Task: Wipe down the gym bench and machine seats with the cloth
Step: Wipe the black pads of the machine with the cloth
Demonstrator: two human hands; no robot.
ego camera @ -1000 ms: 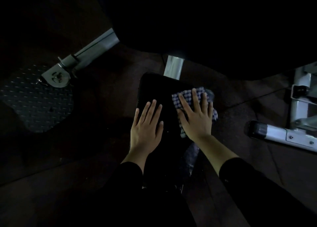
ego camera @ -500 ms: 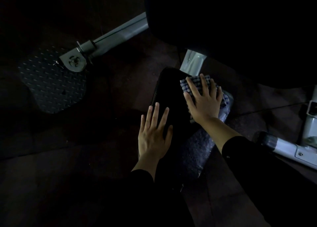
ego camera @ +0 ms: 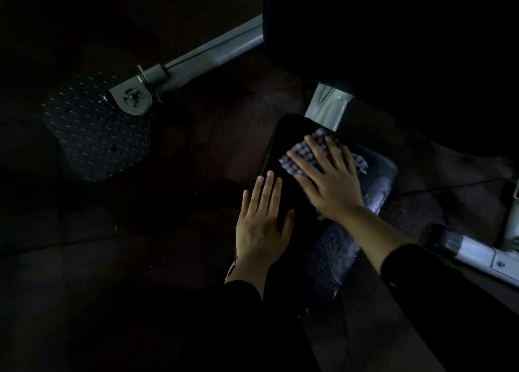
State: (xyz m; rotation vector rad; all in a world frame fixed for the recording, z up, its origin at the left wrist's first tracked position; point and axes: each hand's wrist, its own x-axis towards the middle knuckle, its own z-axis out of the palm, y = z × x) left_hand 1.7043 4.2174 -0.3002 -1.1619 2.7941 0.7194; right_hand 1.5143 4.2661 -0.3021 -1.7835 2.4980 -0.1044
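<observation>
Head view: very dark, person leans over a small black seat pad (ego camera: 283,158), the landmark for all places below.
Cloth: checked cloth (ego camera: 306,152) lies flat on the far half of the pad top, one end trailing past the pad's right edge.
Right hand: right hand (ego camera: 331,180) spread flat, palm down on the cloth, fingers extended and slightly fanned; pressing it, not gripping.
Left hand: left hand (ego camera: 261,225) flat and empty, fingers straight, on the near left part of the pad, likely bracing it.
Metal post: pale post (ego camera: 327,109) rises just beyond the pad's far end.
Foam block: grey textured block (ego camera: 345,231) runs alongside the pad's right edge, partly under the right forearm.
Footplate: tread-patterned plate (ego camera: 95,135) well left of the pad, pivot bracket (ego camera: 132,100) and bar (ego camera: 213,54) above it.
Frame tube: pale tube (ego camera: 477,256) well right of the pad.
Step in hand: wiping the pad top, my read.
How to do it well: keep the palm flat with even pressure, overlap strokes end to end, run over the rounded edges and far corner by the post, gather the trailing end so it does not drag, keep the left hand steadying the pad.
Unclear: whether the pad surface is clean yet, too dark to tell.
</observation>
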